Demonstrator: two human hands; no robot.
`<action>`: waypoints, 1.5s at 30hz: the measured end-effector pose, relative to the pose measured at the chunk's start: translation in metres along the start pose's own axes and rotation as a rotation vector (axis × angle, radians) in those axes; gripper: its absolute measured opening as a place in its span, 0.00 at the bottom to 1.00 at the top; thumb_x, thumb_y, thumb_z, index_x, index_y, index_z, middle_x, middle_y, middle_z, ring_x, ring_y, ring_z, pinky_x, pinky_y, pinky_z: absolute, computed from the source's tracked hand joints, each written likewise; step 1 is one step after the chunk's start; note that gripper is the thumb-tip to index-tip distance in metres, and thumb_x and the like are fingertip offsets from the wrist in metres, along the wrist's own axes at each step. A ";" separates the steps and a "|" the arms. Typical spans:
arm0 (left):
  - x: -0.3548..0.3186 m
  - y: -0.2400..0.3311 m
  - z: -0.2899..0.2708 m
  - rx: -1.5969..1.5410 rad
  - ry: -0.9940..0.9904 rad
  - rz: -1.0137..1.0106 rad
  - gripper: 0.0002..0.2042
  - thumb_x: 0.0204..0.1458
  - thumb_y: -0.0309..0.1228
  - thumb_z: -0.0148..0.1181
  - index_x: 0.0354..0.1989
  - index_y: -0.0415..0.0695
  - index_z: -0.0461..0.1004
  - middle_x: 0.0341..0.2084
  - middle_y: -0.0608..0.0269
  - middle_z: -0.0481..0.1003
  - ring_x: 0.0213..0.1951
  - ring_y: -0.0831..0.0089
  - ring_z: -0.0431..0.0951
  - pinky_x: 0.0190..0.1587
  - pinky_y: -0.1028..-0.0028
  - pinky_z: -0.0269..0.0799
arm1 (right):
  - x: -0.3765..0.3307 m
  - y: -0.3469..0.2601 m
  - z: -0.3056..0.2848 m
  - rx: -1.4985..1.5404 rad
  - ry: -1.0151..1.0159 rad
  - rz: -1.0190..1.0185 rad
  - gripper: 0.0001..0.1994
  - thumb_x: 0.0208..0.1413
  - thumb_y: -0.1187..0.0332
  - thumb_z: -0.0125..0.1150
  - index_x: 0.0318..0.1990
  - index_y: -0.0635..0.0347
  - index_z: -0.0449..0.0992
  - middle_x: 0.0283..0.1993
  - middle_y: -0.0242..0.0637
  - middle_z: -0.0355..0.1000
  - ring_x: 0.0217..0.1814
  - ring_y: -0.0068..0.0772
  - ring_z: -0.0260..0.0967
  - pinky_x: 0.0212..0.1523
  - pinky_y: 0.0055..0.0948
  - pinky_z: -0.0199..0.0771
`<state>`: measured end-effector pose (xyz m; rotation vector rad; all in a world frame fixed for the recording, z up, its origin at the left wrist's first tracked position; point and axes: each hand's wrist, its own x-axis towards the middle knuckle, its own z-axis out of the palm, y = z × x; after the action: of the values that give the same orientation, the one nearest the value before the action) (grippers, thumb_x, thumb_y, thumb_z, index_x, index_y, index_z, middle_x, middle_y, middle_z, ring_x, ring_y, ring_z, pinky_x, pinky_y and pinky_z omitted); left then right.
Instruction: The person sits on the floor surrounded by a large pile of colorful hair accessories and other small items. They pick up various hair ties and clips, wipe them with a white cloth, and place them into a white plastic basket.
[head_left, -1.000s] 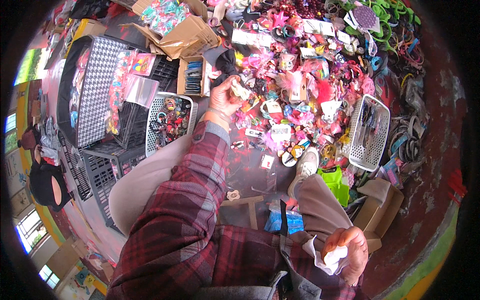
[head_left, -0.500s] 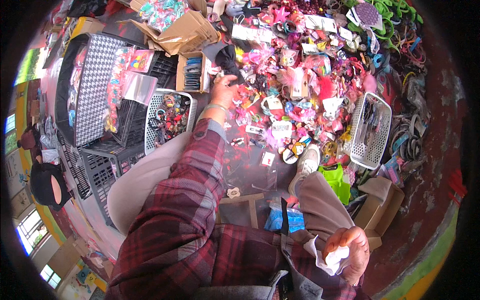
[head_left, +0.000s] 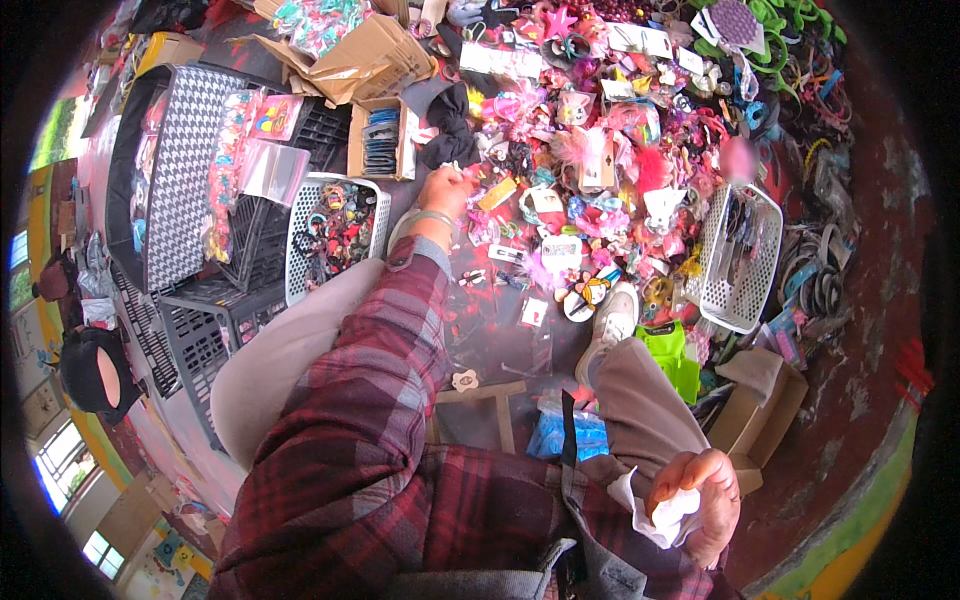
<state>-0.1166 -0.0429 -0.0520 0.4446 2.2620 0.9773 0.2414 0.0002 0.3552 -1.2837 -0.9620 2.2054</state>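
- Head view: the left hand point(head_left: 447, 188) reaches to the near-left edge of the hair-accessory heap point(head_left: 610, 215), just beside a black bow point(head_left: 447, 122); its fingers are bent, and I cannot tell whether they hold anything.
- The right hand point(head_left: 712, 500) rests near the right thigh, half curled around a crumpled white tissue point(head_left: 672, 515), probably a loose grip because the tissue is light.
- The heap spreads loosely, likely so single pieces show.
- White baskets point(head_left: 764, 270) flank it, their walls presumably holding small pieces apart.
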 end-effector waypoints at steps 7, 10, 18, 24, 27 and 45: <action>0.012 0.038 -0.044 -0.966 -0.211 -0.160 0.04 0.44 0.24 0.55 0.30 0.42 0.69 0.23 0.64 0.73 0.26 0.77 0.73 0.22 0.83 0.61 | -0.002 -0.001 0.001 0.002 -0.004 0.006 0.14 0.54 0.59 0.51 0.28 0.63 0.64 0.23 0.47 0.65 0.16 0.31 0.62 0.15 0.24 0.64; 0.007 0.050 -0.056 -1.126 -0.289 -0.120 0.07 0.46 0.25 0.54 0.35 0.44 0.69 0.28 0.65 0.72 0.28 0.79 0.72 0.22 0.84 0.59 | -0.002 -0.003 0.003 0.011 0.013 0.026 0.15 0.53 0.59 0.52 0.28 0.64 0.63 0.23 0.47 0.65 0.16 0.31 0.62 0.16 0.24 0.65; 0.009 0.044 -0.056 -1.376 -0.492 -0.245 0.12 0.51 0.26 0.48 0.46 0.48 0.67 0.32 0.70 0.72 0.29 0.81 0.70 0.17 0.84 0.58 | -0.002 -0.006 0.002 0.080 0.003 0.069 0.12 0.52 0.63 0.53 0.27 0.65 0.66 0.25 0.49 0.67 0.24 0.36 0.67 0.24 0.28 0.68; 0.019 0.036 -0.048 -0.949 -0.384 -0.229 0.11 0.51 0.27 0.46 0.42 0.42 0.67 0.31 0.55 0.73 0.24 0.70 0.74 0.19 0.78 0.65 | -0.001 -0.002 -0.001 -0.007 -0.035 0.019 0.15 0.54 0.59 0.51 0.28 0.63 0.64 0.23 0.46 0.65 0.17 0.32 0.63 0.15 0.25 0.65; 0.016 0.039 -0.048 -0.658 -0.146 -0.270 0.14 0.49 0.22 0.43 0.45 0.43 0.67 0.26 0.58 0.73 0.20 0.74 0.73 0.18 0.79 0.64 | -0.003 0.000 -0.004 -0.008 -0.035 0.021 0.15 0.54 0.58 0.51 0.28 0.63 0.64 0.23 0.46 0.65 0.17 0.32 0.63 0.15 0.25 0.65; 0.010 0.060 0.013 -1.160 -0.324 -0.175 0.07 0.44 0.21 0.53 0.32 0.40 0.73 0.22 0.63 0.72 0.25 0.73 0.72 0.23 0.81 0.65 | -0.001 -0.006 0.001 0.042 0.088 0.087 0.16 0.49 0.59 0.57 0.27 0.65 0.66 0.23 0.50 0.66 0.21 0.35 0.67 0.19 0.25 0.68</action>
<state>-0.1124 0.0093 -0.0185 -0.1118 1.1267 1.7340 0.2411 0.0030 0.3609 -1.4155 -0.8371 2.2009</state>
